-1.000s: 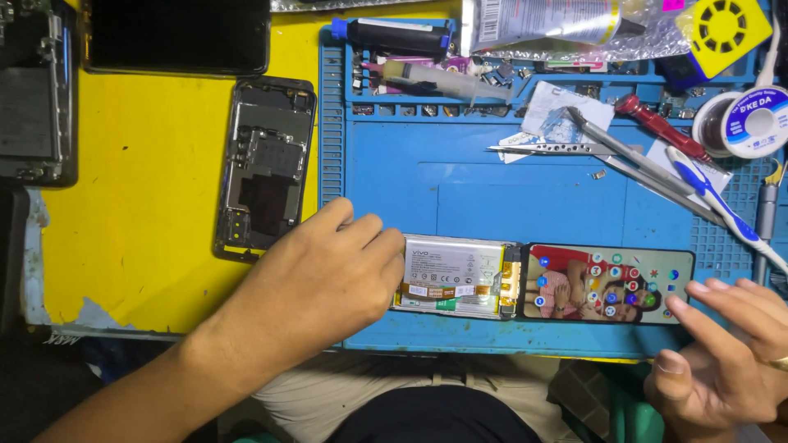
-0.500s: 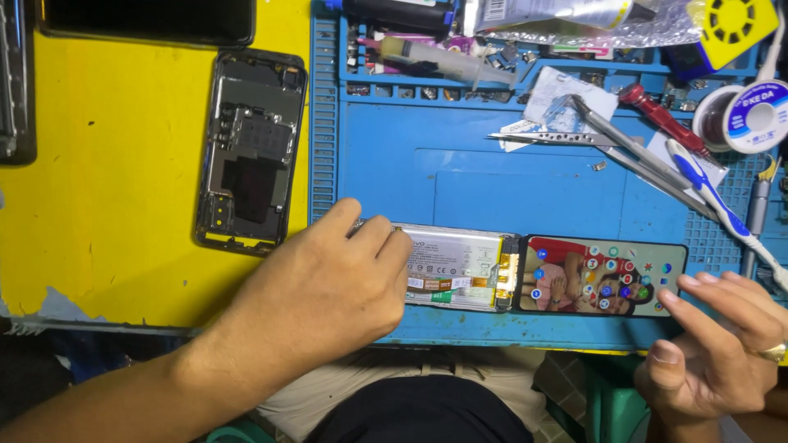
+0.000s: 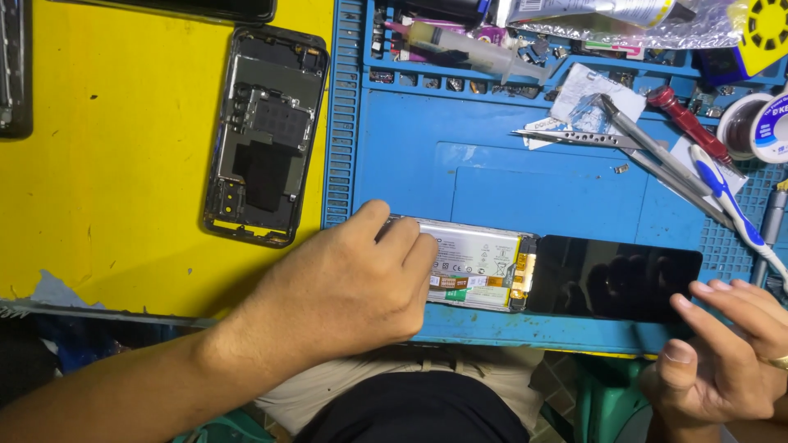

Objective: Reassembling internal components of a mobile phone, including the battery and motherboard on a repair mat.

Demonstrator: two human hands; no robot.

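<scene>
The left hand (image 3: 345,287) covers the left end of the opened phone body (image 3: 476,264), so what its fingertips touch there cannot be told. The right hand (image 3: 726,361) is cut off by the right and bottom edges. A dark device (image 3: 15,70) at the left edge shows only a strip, and the small parts in the blue mat's (image 3: 492,164) upper compartments are too small to tell

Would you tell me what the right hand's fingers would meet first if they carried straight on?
Most likely the dark screen: the right hand points up-left with its fingertips at that panel's right end; contact is unclear.
</scene>
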